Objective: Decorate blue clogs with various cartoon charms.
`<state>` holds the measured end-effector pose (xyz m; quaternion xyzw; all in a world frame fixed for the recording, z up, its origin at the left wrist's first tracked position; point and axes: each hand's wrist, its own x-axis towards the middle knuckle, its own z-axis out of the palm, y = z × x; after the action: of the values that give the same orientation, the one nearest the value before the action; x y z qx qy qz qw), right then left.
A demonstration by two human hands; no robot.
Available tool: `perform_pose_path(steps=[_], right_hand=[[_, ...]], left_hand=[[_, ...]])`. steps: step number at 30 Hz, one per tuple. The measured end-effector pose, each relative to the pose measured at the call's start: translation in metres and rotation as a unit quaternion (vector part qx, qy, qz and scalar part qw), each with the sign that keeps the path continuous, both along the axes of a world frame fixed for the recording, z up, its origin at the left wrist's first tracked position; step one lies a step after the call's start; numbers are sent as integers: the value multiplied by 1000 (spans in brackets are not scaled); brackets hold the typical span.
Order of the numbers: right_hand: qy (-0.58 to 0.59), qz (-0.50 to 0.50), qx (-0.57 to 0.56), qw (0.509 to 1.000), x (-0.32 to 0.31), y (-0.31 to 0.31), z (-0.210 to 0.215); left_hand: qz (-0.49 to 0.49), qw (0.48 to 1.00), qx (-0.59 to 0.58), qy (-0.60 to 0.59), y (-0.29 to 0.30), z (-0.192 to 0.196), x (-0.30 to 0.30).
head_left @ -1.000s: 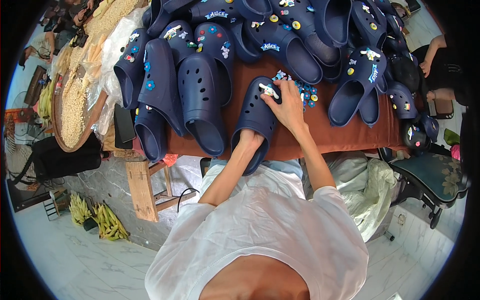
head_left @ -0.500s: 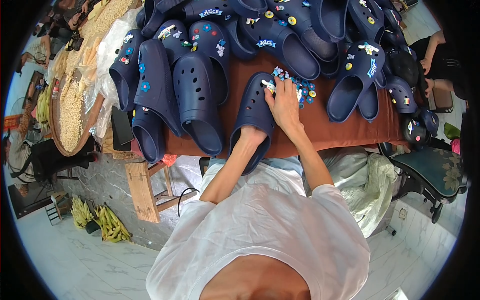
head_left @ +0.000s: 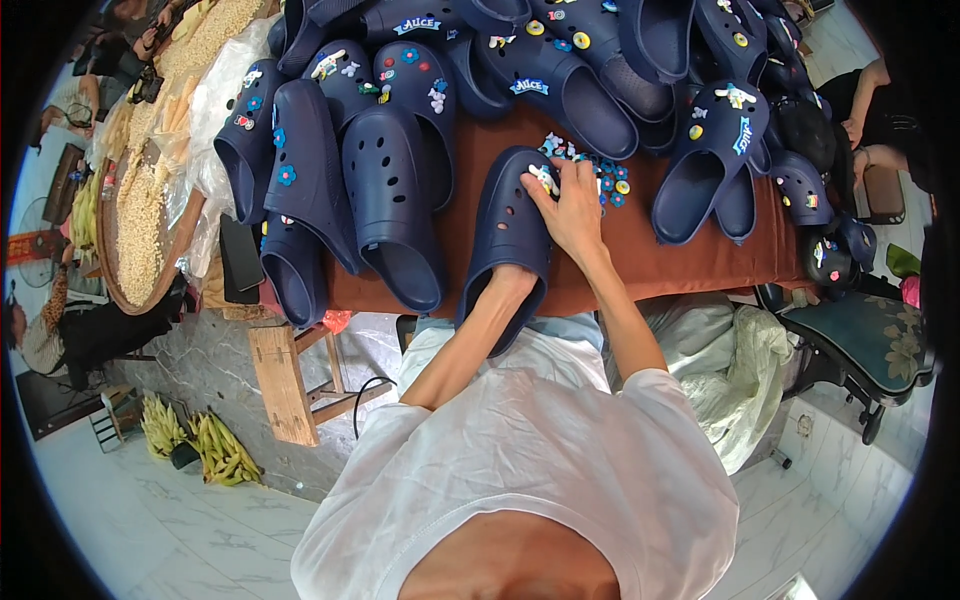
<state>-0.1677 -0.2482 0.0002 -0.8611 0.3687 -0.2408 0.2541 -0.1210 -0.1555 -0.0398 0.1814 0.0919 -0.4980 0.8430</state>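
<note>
A navy foam clog (head_left: 500, 215) lies at the near edge of the brown cloth, its toe pointing away from me. My left hand (head_left: 514, 279) reaches into its opening; the fingers are hidden inside. At the toe, a small white figure-shaped charm (head_left: 543, 178) sits on the clog's top. My right hand (head_left: 574, 215) bends over the clog's right side, thumb and forefinger pinched around that charm. Just beyond these fingers lies a loose pile of small blue, white and yellow charms (head_left: 612, 182). Part of the pile is covered by my right hand.
Plain and decorated clogs (head_left: 385, 170) stand to the left, more are heaped along the back, and a decorated pair (head_left: 715, 150) lies to the right. A dark phone (head_left: 240, 255) and a tray of pale kernels (head_left: 140, 240) are at far left. Another person's hand (head_left: 855, 130) shows at far right.
My right hand has drawn back slightly from the charm pile, and its thumb and forefinger have closed around the white charm. The clog has turned a little, showing more of its top.
</note>
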Motion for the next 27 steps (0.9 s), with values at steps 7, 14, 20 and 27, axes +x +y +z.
perform_pose_path(steps=[7, 14, 20, 27], right_hand=[[-28, -44, -25, 998, 1, -16, -31], [-45, -36, 117, 991, -24, -23, -47], [-61, -72, 93, 991, -30, -48, -43], [-147, -36, -23, 988, -36, -28, -16]], left_hand=[[-14, 999, 46, 16, 4, 4, 2], [-22, 996, 85, 25, 17, 8, 3], [-13, 989, 145, 36, 33, 11, -2], [8, 989, 107, -97, 71, -3, -26]])
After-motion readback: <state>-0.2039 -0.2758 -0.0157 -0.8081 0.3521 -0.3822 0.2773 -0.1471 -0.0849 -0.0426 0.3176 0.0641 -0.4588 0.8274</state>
